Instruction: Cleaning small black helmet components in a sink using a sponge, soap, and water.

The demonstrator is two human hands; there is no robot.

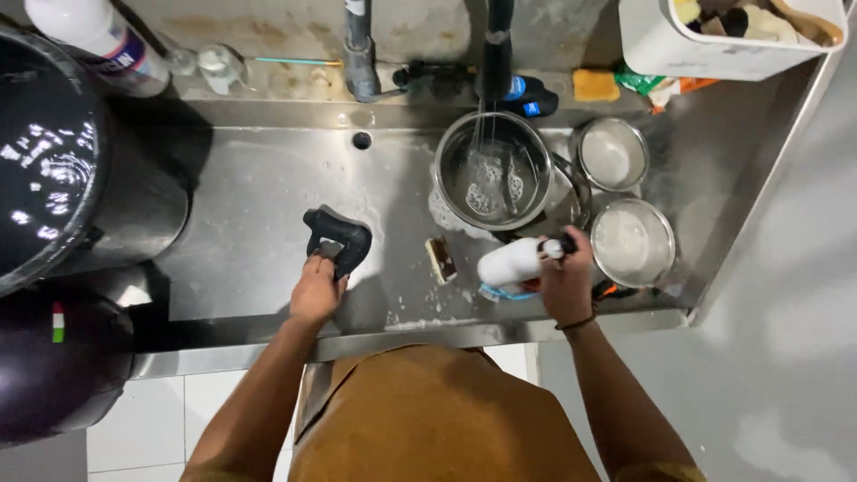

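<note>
Sink station: both hands occupied, water running.

Left hand (317,287) is closed on a black sponge-like pad (336,239) held over the steel sink (259,205). Right hand (566,278) is clamped round a white dispenser bottle (511,261), tipped sideways beside the water-filled pot (493,171). Recommend angling the nozzle squarely at the pad and dosing sparingly, keeping clear of the stream.

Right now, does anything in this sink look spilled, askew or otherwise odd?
Nothing looks damaged. Suds are spread over the sink floor around the black item in the left hand. The right hand holds a white bottle on its side. A sponge lies loose near the water-filled pot.
</note>
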